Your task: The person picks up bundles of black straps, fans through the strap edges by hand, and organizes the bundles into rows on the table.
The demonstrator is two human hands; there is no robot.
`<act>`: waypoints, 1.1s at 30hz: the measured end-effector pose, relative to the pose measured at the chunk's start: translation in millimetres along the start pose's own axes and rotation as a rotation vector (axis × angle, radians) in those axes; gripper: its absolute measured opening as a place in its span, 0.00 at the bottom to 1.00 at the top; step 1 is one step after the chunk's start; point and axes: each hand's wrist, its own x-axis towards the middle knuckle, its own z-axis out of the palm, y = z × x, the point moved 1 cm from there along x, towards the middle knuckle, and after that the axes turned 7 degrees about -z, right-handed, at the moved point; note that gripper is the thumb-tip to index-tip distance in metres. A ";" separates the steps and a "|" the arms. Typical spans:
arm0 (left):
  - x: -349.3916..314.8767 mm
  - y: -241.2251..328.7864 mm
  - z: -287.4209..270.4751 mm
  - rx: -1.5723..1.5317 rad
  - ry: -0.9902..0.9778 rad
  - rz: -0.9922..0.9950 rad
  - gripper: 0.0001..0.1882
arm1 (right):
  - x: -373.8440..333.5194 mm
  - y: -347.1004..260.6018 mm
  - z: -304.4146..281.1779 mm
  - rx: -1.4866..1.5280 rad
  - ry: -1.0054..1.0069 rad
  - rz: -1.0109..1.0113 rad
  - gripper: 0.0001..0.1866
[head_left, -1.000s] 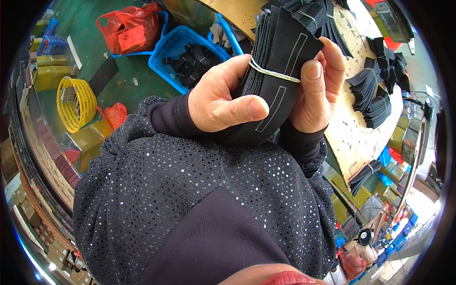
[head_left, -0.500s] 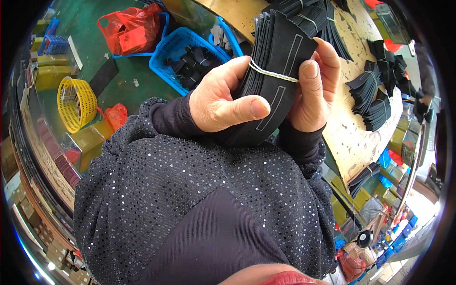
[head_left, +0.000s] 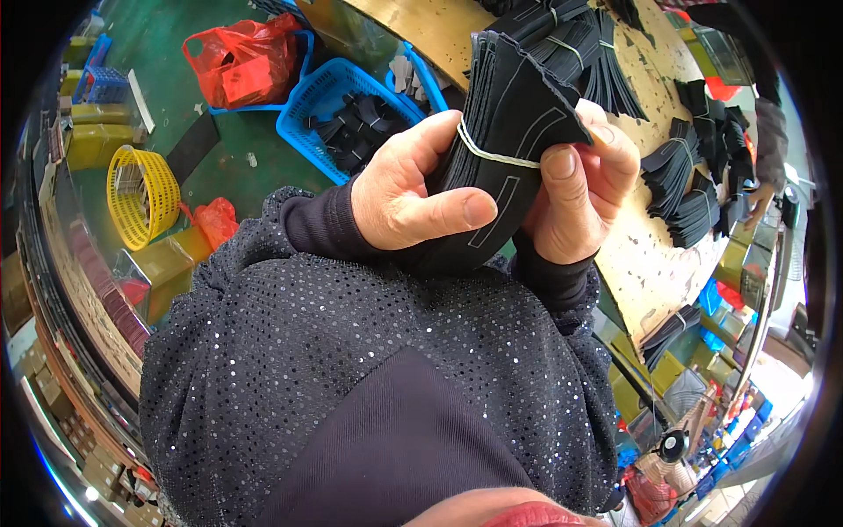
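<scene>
Clasps a bundle [head_left: 505, 132] of black strips with the left hand [head_left: 395, 198], with the thumb across the front, and grips the curled right edge of the front strip with the right hand [head_left: 584, 193]. Has a pale band [head_left: 499, 156] tight around the bundle. Wears a dark, sequin-dotted garment [head_left: 369, 325]. Shows on the right a stained surface [head_left: 632, 272] with tied black bundles [head_left: 672, 180], and at the far right another person's hand [head_left: 760, 204]. Shows at far left, on the green floor [head_left: 246, 132], a blue basket [head_left: 320, 88] with dark pieces inside, near a red bag [head_left: 241, 66], and further left a yellow basket [head_left: 118, 206].
</scene>
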 end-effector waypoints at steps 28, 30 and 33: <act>-2.7 2.4 -4.7 0.241 0.067 0.095 0.29 | 2.2 -4.0 -4.2 -0.075 -0.214 -0.116 0.10; 1.3 1.8 -4.6 0.431 0.102 0.240 0.31 | 4.1 -4.5 -4.2 -0.069 -0.240 -0.137 0.09; 1.0 0.4 -8.0 0.522 0.125 0.279 0.34 | 5.7 -2.1 -5.9 -0.040 -0.295 -0.141 0.07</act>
